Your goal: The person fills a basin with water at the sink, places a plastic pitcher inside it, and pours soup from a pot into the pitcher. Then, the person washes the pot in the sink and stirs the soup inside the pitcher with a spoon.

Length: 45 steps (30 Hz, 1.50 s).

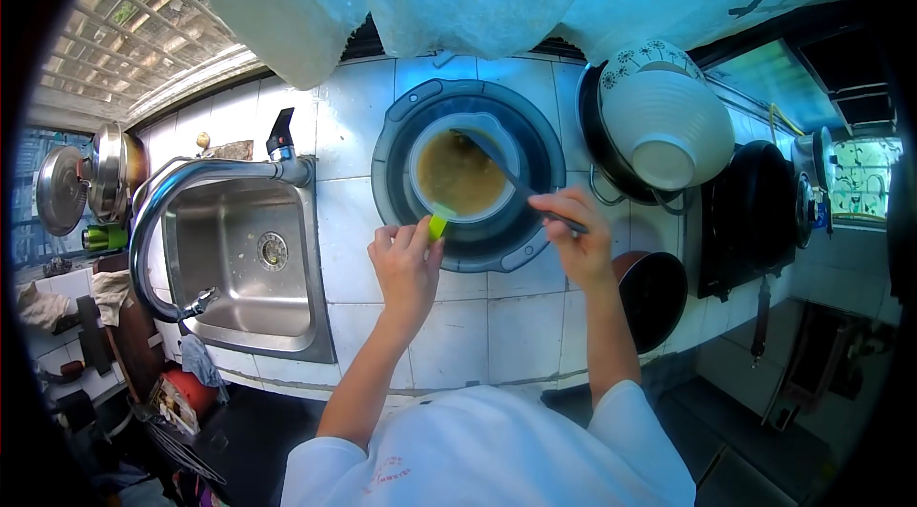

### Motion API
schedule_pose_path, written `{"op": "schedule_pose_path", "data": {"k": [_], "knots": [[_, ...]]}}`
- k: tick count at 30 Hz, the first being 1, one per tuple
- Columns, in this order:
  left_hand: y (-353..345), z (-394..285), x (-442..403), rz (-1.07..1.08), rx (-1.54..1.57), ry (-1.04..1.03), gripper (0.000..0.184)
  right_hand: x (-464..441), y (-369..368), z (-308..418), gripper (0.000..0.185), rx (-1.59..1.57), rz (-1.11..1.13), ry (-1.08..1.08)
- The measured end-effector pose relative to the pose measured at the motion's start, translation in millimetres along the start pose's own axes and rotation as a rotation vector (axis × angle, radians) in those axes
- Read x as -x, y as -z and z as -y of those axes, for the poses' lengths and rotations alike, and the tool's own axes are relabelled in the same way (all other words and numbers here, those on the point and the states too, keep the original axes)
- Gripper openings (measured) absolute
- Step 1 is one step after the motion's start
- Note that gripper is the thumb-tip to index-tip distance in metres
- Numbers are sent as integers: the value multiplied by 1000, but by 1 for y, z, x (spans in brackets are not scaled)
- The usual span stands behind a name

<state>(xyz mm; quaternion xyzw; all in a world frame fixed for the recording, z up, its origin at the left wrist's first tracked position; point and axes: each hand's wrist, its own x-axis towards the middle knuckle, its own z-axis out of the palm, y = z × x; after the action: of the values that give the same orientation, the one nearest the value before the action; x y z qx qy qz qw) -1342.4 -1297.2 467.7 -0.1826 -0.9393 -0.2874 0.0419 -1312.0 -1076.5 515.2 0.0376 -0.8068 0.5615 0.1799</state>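
A white pot [417, 184] of brownish, cloudy liquid [463, 184] sits inside a wide grey basin [390, 163] on the tiled counter. My left hand [406, 263] is closed on the pot's short green handle [437, 223] at its near side. In my right hand [581, 235] is a long dark-handled utensil [521, 185], slanting over the pot's right rim. Its far end reaches into the liquid near the back, so I cannot tell whether it is a spoon or a ladle.
Left of the basin is a steel sink [239, 268] with a curved faucet [158, 211]. To the right, a large pale bowl [664, 129] rests over a dark pot. A black pan [654, 302] stands nearer, and a black wok [755, 206] sits on the stove.
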Motion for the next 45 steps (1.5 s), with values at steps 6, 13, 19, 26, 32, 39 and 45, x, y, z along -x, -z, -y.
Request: {"op": "schedule_pose_path", "data": {"k": [6,13,19,26,32,39,45], "knots": [[1,-1,0,-2,-25,4,29,-27,-16,13,17,357,237,62],[-2,-4,-8,-33,-26,4,26,-20,-35,-7,18,244,-130,-192],[-3,-5,-10,-29,-31,-4,24,-2,-30,-13,36,-332,-467,-624],[-5,-9,-12,0,-29,-11,25,13,-25,-22,42,-743,-715,-712],[-6,-9,-10,15,-22,-14,25,20,-18,-27,45,-873,-754,-725],[-6,-10,-9,14,-21,-10,26,22,-12,-22,46,-870,-749,-635],[-6,-10,-8,-8,-29,-22,27,24,-12,-8,46,-670,-672,-488]]}}
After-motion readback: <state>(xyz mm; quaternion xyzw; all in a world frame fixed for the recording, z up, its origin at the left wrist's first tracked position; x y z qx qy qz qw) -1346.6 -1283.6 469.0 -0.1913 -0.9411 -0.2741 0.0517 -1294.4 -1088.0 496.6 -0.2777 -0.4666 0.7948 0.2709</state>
